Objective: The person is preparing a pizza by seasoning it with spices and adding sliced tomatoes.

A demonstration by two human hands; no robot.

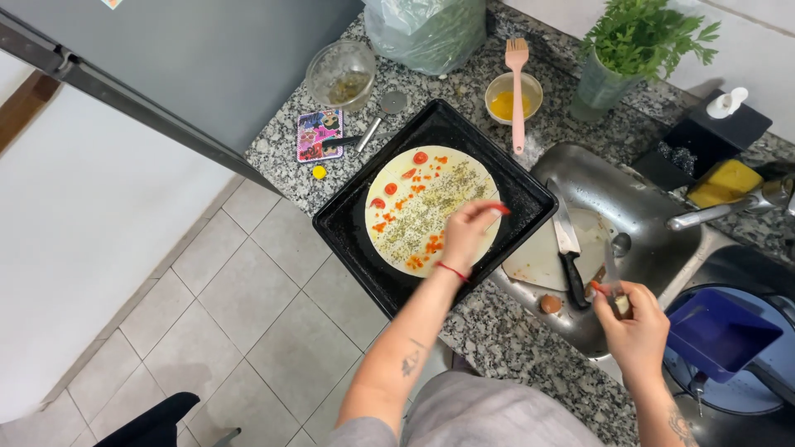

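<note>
Looking down from my head camera, I see my left hand [468, 236] hovering over a round flatbread [431, 211], its fingers pinched together on a small red slice of tomato [501, 209] at the flatbread's right edge. The flatbread lies in a black baking tray [348, 228] on a speckled granite desk [513, 348], and it is topped with dried herbs, red tomato slices and small orange bits. My right hand [633, 327] is closed around a small knife [613, 277], blade pointing up and away, over the steel sink [646, 207] to the right of the tray. Inside the sink rests a pale cutting board [538, 257] with a larger black-handled knife [568, 252] lying on it. Beyond the tray sit a small bowl of yellow liquid [507, 103] with a pink pastry brush [517, 91] across it, a glass bowl [341, 74], a pizza cutter [383, 112] and a potted green herb plant [633, 50]. A yellow sponge [725, 182] lies near the tap.
</note>
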